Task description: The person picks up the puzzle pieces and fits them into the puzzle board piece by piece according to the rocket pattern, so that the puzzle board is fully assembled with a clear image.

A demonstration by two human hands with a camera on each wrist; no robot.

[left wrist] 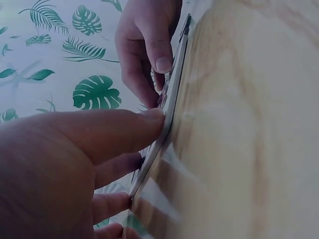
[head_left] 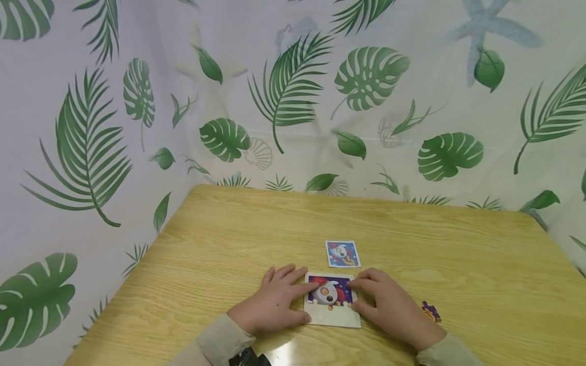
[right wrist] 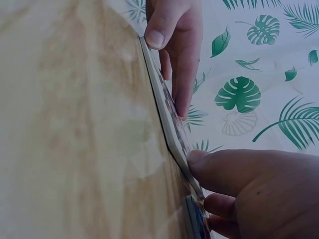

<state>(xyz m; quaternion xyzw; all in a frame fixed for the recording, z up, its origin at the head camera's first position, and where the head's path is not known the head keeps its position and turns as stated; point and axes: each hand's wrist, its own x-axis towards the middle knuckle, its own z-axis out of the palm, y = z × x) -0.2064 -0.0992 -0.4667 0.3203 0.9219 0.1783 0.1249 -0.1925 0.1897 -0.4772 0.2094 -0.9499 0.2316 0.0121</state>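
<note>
A jigsaw puzzle (head_left: 330, 292) lies in a shallow white tray (head_left: 335, 318) on the table. Its joined pieces show a pale cartoon character with red parts on purple; the tray's lower part is bare. My left hand (head_left: 281, 300) rests at the left side, index fingertip on the picture and thumb by the tray's edge. From the right, my right hand (head_left: 389, 304) touches the puzzle's right side with its index finger, while its thumb presses near the tray's edge. Low wrist views show the tray (left wrist: 172, 102) edge-on between both hands, with its picture mostly hidden.
A small picture card (head_left: 343, 253) with a similar character lies just behind the tray. Loose purple and orange puzzle material (head_left: 431, 311) sits right of my right hand. A leaf-print curtain (head_left: 293, 101) hangs behind the wooden table (head_left: 238, 229).
</note>
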